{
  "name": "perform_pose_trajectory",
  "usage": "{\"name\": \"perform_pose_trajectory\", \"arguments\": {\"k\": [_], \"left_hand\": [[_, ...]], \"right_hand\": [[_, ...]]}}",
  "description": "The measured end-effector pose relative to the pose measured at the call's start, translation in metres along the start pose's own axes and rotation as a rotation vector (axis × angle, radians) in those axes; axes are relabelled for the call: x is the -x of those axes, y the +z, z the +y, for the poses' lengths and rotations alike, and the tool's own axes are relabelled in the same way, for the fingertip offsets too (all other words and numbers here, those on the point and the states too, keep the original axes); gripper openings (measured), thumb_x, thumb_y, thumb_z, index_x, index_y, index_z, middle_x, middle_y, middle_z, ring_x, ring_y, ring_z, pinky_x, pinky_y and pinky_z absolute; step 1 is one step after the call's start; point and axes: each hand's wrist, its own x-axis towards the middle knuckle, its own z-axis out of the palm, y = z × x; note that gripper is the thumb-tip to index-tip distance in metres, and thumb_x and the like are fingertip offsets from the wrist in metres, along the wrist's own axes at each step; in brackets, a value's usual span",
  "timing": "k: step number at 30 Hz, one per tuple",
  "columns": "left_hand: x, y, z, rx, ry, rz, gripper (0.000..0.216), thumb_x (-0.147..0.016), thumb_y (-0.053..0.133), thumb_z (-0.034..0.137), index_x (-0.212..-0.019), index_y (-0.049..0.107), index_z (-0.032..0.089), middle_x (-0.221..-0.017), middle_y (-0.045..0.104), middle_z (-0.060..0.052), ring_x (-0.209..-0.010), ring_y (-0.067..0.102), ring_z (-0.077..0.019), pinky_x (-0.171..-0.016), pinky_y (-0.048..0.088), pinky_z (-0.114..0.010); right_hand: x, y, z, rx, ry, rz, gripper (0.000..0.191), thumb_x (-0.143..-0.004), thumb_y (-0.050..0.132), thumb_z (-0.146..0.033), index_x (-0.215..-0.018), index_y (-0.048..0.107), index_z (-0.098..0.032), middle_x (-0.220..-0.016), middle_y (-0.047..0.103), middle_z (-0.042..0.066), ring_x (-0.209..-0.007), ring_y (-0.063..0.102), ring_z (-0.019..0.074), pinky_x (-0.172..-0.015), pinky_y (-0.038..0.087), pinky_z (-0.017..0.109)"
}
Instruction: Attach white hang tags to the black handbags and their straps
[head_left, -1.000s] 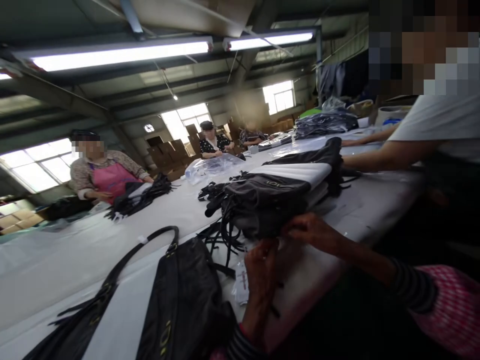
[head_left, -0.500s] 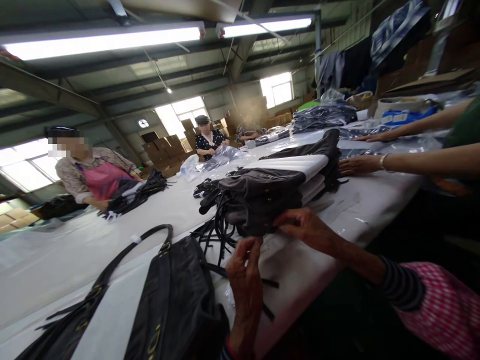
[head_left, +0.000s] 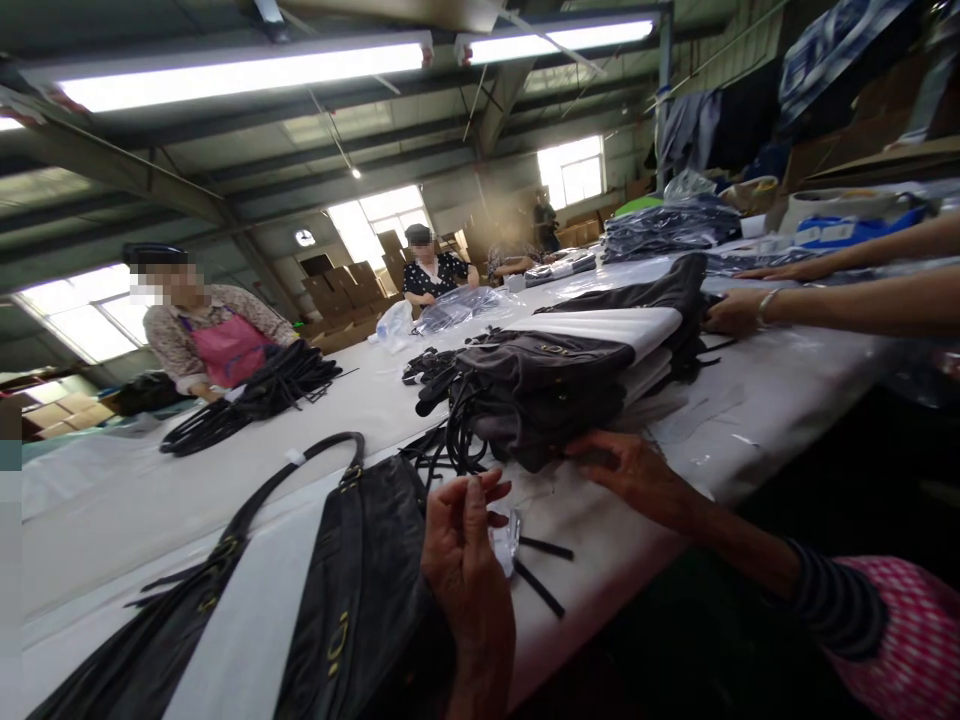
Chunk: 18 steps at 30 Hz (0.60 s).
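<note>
Left hand (head_left: 469, 555) raised, fingers half-curled, beside a black fabric handbag (head_left: 379, 570) lying on the long white-covered table (head_left: 386, 405); right hand (head_left: 641, 480) fingertips at the lower edge of stacked dark-grey fabric bags (head_left: 547, 400); cannot tell whether either pinches anything

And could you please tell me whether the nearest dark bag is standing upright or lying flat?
Lying flat: the nearest dark bag rests on the table, its broad side and the white band across it facing up.
</note>
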Motion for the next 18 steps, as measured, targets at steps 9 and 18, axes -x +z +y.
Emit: {"name": "perform_pose_trajectory", "arguments": {"k": [9, 18], "left_hand": [[0.008, -0.005, 0.01, -0.069, 0.088, -0.031, 0.019, -0.098, 0.059, 0.038, -0.096, 0.067, 0.021, -0.096, 0.075, -0.003, -0.082, 0.072, -0.0169, -0.066, 0.055, -0.025], [0.011, -0.009, 0.044, -0.146, 0.25, 0.04, 0.014, -0.097, 0.061, 0.032, -0.095, 0.067, 0.02, -0.09, 0.075, -0.003, -0.076, 0.071, -0.0169, -0.065, 0.057, -0.027]], "right_hand": [[0.024, 0.034, 0.0, 0.462, -0.385, -0.04, 0.029, -0.099, 0.055, -0.031, -0.125, 0.065, -0.021, -0.123, 0.069, 0.009, -0.115, 0.06, 0.028, -0.098, 0.048, 0.044], [0.023, 0.049, -0.007, 0.761, -0.365, -0.212, 0.036, -0.099, 0.055, -0.037, -0.131, 0.065, -0.022, -0.136, 0.064, 0.009, -0.12, 0.057, 0.034, -0.099, 0.047, 0.05]]}}
